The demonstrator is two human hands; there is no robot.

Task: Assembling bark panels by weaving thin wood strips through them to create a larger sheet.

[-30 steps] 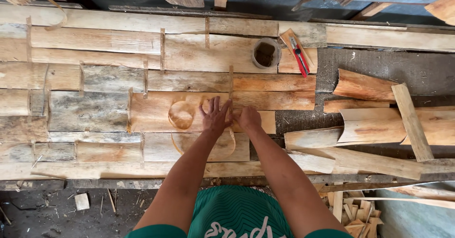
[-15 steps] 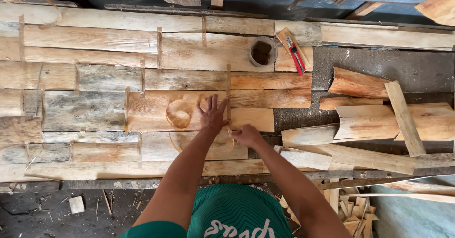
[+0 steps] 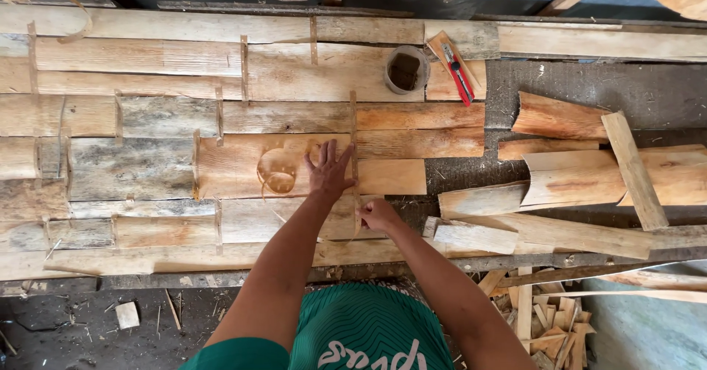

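My left hand (image 3: 328, 170) lies flat, fingers spread, on a pale wooden board (image 3: 236, 165) in the middle of a bench made of rows of boards. Just left of it sits a coil of thin wood strip (image 3: 278, 172). My right hand (image 3: 377, 214) is lower, fingers pinched on a thin wooden strip (image 3: 354, 138) that runs upright across the boards between my two hands. Both forearms reach up from the bottom edge, above my green shirt.
A round brown pot (image 3: 405, 68) and a red-handled tool (image 3: 458, 74) rest at the top centre. Loose curved wood slabs (image 3: 589, 178) and a slat (image 3: 632, 170) lie at right on a dark surface. Wood offcuts (image 3: 545, 318) are piled on the floor at lower right.
My right hand has slid down along the thin strip, away from my left hand. My left hand stays flat on the board.
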